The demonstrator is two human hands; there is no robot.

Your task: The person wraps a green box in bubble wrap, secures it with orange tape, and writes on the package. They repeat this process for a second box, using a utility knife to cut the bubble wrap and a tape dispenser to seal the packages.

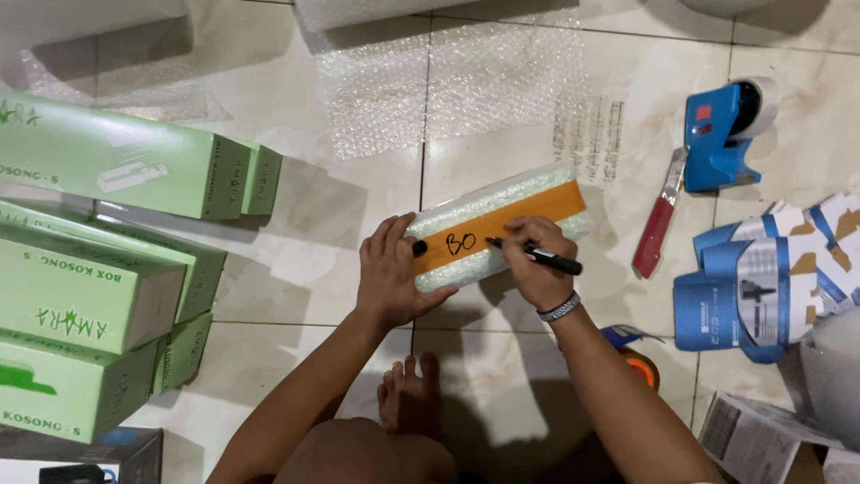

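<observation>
A long parcel wrapped in bubble wrap (528, 194) lies on the tiled floor, with a strip of orange-brown tape (546, 206) along its top that bears black handwriting. My right hand (536, 264) grips a black marker (546, 259), its tip touching the tape. My left hand (391, 273) presses down on the parcel's near-left end, and a small black marker cap (419, 247) shows between its fingers. A grey band sits on my right wrist. My bare foot (408, 394) rests on the floor below the parcel.
Several green cardboard boxes (107, 233) are stacked at the left. A sheet of bubble wrap (448, 85) lies beyond the parcel. To the right are a blue tape dispenser (721, 134), a red-handled cutter (656, 224), blue-and-white printed cartons (770, 287) and a tape roll (640, 363).
</observation>
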